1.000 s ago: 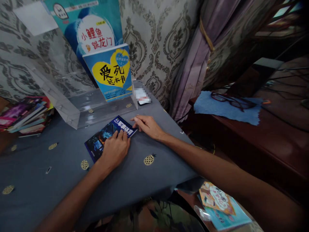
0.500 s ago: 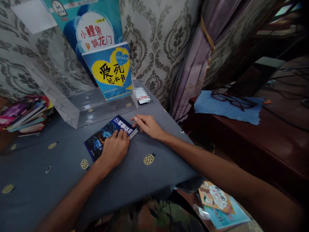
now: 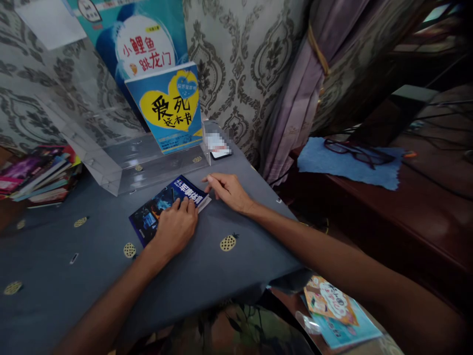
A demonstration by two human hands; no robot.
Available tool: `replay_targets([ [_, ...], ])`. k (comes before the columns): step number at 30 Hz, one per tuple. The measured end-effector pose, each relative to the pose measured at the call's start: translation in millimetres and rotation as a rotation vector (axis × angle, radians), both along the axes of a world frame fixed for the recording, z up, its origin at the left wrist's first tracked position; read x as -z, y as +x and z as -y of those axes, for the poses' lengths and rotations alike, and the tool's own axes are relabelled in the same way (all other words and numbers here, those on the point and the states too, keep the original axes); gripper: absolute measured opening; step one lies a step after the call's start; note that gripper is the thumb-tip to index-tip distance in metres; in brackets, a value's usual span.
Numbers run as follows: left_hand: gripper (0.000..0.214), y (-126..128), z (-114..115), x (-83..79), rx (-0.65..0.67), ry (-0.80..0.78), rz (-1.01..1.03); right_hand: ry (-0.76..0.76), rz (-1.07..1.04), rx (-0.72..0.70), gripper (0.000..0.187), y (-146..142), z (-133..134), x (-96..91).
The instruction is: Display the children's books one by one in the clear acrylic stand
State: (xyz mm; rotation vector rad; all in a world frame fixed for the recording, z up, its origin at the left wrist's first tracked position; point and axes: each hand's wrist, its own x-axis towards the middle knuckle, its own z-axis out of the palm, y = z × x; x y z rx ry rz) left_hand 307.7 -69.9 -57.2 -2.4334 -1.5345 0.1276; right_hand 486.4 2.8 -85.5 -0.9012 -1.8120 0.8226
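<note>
A small dark-blue book [image 3: 148,217] with white lettering on its cover lies slantwise on the grey tablecloth. My left hand [image 3: 178,222] rests on its cover, fingers stretched flat and pressing it down. At the book's far right corner is my right hand [image 3: 231,191], its fingers bent and their tips at the cover's edge. White page edges show under that corner, where the cover looks slightly raised. The exact grip of the right fingertips is partly hidden.
A clear acrylic stand [image 3: 111,180] holds a blue book with a yellow heart [image 3: 166,106] before a larger teal book [image 3: 111,29]. A phone [image 3: 219,148] lies beside it. Stacked books [image 3: 40,172] sit left. Glasses [image 3: 358,152] lie on a blue cloth [image 3: 314,158]; more books [image 3: 343,320] are low right.
My right fingers have shifted slightly to the right and curled more. The book's right cover edge looks a little more lifted. My left hand has stayed in place.
</note>
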Motion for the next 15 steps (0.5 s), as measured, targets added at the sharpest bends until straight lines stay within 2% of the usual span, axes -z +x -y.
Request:
replay_targets([
  [15, 0.035, 0.2, 0.8, -0.8, -0.005, -0.028, 0.020, 0.021, 0.002, 0.027, 0.051, 1.2, 2.4, -3.6],
])
